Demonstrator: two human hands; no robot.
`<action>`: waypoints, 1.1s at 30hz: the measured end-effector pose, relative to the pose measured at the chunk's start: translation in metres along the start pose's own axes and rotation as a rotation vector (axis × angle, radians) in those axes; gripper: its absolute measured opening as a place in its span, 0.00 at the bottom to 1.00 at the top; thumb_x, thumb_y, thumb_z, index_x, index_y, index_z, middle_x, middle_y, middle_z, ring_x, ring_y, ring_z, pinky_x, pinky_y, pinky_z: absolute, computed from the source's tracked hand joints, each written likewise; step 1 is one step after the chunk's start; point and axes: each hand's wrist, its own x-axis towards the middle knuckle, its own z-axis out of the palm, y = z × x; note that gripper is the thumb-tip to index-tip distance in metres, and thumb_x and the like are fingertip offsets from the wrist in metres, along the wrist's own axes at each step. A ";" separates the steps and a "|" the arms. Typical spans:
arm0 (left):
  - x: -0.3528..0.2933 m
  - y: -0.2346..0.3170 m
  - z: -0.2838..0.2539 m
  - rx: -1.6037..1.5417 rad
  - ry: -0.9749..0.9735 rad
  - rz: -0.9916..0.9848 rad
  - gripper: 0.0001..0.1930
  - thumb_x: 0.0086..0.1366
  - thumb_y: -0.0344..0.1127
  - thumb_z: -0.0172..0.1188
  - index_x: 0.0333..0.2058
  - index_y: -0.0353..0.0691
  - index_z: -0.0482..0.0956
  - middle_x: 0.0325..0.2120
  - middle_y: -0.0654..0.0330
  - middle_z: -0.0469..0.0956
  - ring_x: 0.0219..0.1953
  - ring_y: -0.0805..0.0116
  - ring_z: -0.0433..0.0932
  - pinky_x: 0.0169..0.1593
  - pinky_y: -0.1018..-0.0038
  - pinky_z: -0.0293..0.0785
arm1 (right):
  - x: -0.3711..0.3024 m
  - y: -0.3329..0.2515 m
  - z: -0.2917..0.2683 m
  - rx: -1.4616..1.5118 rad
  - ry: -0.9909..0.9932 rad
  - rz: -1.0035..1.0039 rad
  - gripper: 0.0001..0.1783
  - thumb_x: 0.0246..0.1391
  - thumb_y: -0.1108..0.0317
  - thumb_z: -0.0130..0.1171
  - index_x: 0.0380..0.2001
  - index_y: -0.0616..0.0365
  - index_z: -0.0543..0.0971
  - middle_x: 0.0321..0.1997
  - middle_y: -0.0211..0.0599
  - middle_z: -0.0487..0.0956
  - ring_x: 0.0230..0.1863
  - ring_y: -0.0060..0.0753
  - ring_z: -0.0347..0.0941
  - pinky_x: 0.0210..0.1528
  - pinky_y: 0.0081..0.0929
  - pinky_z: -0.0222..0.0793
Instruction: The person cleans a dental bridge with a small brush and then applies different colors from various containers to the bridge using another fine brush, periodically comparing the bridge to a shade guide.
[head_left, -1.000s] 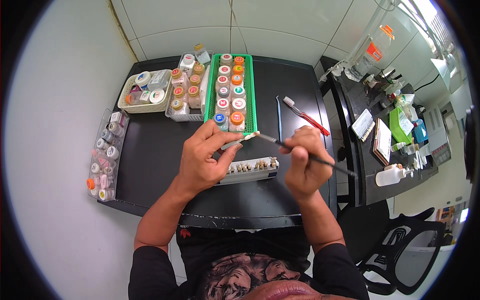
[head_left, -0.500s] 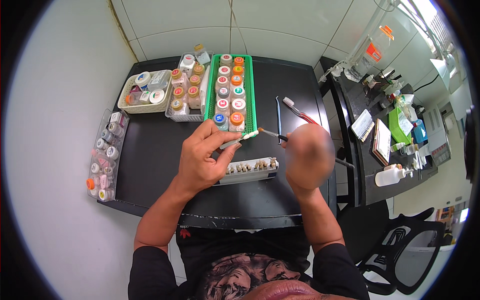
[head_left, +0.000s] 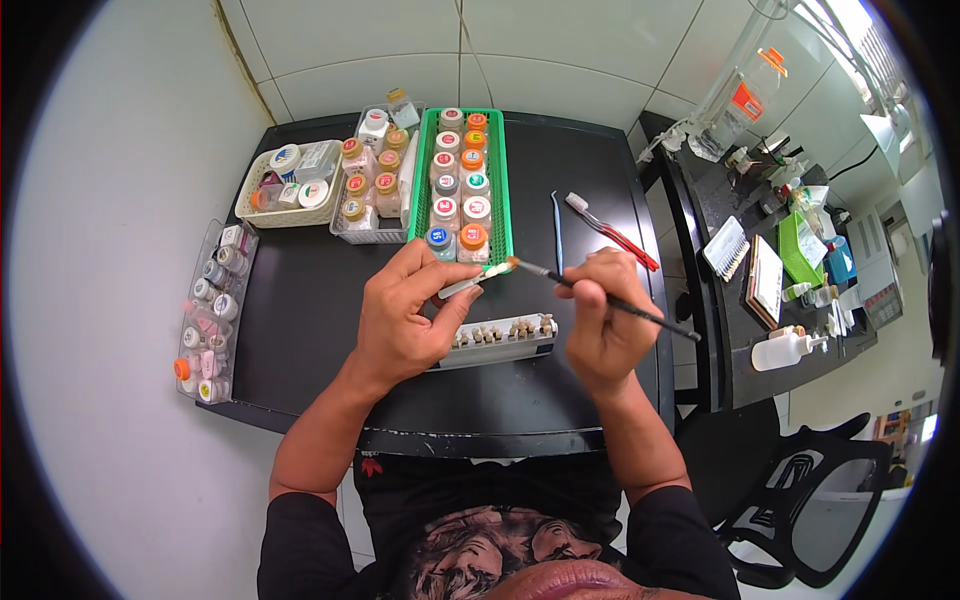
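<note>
Left hand [head_left: 405, 312] pinching one stick [head_left: 460, 288], right hand [head_left: 612, 320] one brush [head_left: 540, 270], one blue tool [head_left: 558, 235]

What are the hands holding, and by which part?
Left hand: white stick, pinched near its middle. Right hand: brush, by its handle, toward the bristles.

Pretty tight corner setup tbh. Plain white wall [head_left: 110, 270] down the left, big pale tiles on the back wall [head_left: 570, 50], and a kinda grubby yellowish-brown strip [head_left: 241, 55] where they meet. Thin cable [head_left: 473, 45] dangling down the tiles too. The black table [head_left: 300, 320] has a scuffed front edge, with a second dark desk [head_left: 700, 215] off to the right. Black office chair [head_left: 730, 455] sits below that one. Bright light's coming from a window [head_left: 843, 22] top right, and there's pale flooring [head_left: 352, 515] underneath.
</note>
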 end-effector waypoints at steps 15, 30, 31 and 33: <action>-0.001 -0.001 -0.002 -0.068 -0.018 -0.038 0.11 0.64 0.24 0.75 0.46 0.35 0.92 0.30 0.63 0.75 0.26 0.76 0.74 0.28 0.76 0.68 | 0.001 0.000 -0.001 0.018 0.010 -0.051 0.14 0.72 0.65 0.68 0.33 0.65 0.84 0.26 0.36 0.83 0.29 0.38 0.77 0.44 0.40 0.75; 0.000 -0.002 0.000 -0.034 -0.029 -0.038 0.11 0.63 0.24 0.75 0.45 0.36 0.92 0.30 0.62 0.75 0.27 0.73 0.76 0.29 0.75 0.73 | 0.001 0.001 -0.002 0.061 0.019 -0.039 0.15 0.72 0.65 0.69 0.31 0.64 0.83 0.27 0.37 0.83 0.28 0.38 0.77 0.44 0.38 0.75; -0.001 -0.002 0.000 -0.038 -0.030 -0.035 0.11 0.63 0.24 0.75 0.45 0.36 0.92 0.30 0.62 0.75 0.27 0.73 0.76 0.29 0.75 0.72 | 0.001 0.001 -0.002 0.062 0.018 -0.038 0.15 0.72 0.65 0.69 0.31 0.64 0.83 0.27 0.37 0.83 0.28 0.38 0.77 0.44 0.38 0.75; 0.000 0.000 -0.001 -0.042 -0.030 -0.051 0.11 0.63 0.24 0.75 0.45 0.36 0.92 0.30 0.62 0.75 0.27 0.73 0.76 0.29 0.75 0.73 | 0.002 0.000 -0.003 0.036 -0.048 -0.036 0.15 0.71 0.64 0.69 0.31 0.64 0.83 0.27 0.37 0.83 0.27 0.38 0.77 0.44 0.40 0.76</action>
